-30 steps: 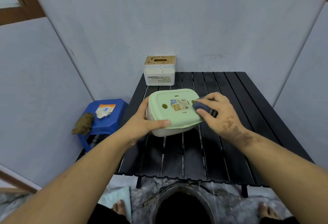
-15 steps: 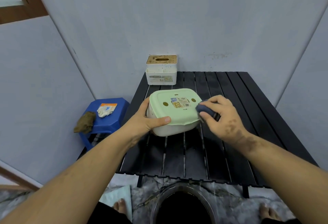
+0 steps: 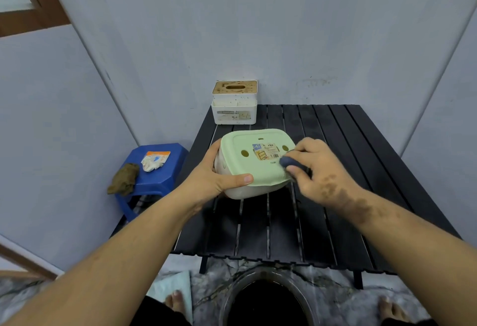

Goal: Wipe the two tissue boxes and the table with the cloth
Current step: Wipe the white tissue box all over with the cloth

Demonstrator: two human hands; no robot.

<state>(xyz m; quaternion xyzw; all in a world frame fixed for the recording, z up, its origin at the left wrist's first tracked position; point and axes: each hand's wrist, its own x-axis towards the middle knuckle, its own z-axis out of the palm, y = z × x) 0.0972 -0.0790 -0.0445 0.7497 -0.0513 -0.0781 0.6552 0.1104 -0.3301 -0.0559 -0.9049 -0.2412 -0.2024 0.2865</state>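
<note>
L hand: my left hand [image 3: 206, 178] grips the pale green plastic tissue box w/ white body [image 3: 254, 164], thumb hooked over the near rim, fingers round the far-left side. Reason: keeps the box from sliding while I rub.
Box pose: tilted toward me, green face w/ sticker label [image 3: 267, 151] + two round holes up. Looks like the underside, so prob turned over to reach it.
R hand: my right hand [image 3: 313, 171] pinches a small dark blue-grey cloth wad [image 3: 290, 162] btwn thumb and fingers, pressed on the green face at its right end, just below the label.
Cloth: bunched small, so pressure goes on one spot; most of it hidden under my fingers.
Box 2: white rectangular tissue box w/ speckled tan wood-look lid [image 3: 234, 102] at far-left corner of the table, upright, well apart from my hands. Specks still on lid, so I judge it not wiped yet.
Table: black slatted table [image 3: 335, 196]; green box rests on it near the left-middle.
Progress (est): box 1 in hand; box 2 + table left.
Risk: label edge may catch the cloth.
Aside: blue plastic stool [image 3: 165, 171] left of table, brown rag [image 3: 124, 178] + white packet on it.
</note>
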